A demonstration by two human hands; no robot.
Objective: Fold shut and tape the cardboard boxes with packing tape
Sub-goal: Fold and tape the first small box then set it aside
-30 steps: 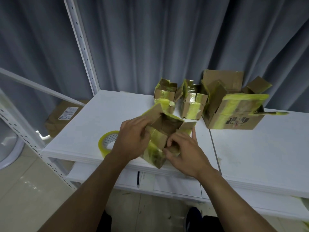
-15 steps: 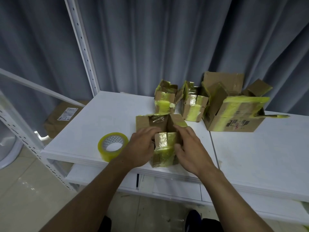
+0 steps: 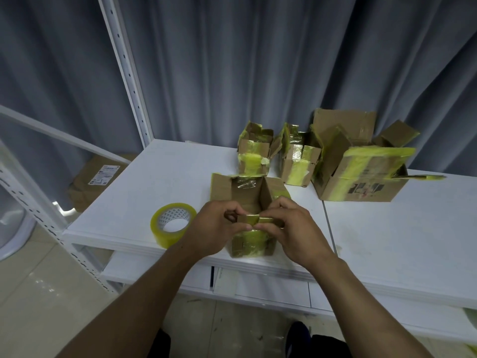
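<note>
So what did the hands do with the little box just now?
The small box was tilted in both hands; it was turned upright and set down on the table. The left hand and right hand now pinch its near flap. The tape roll and the three boxes behind stayed put.

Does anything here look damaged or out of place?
Yes. The large box at the back right looks worn: crumpled flaps stand open and a yellow strip sticks out sideways. The left hand and right hand pinch the near box.
</note>
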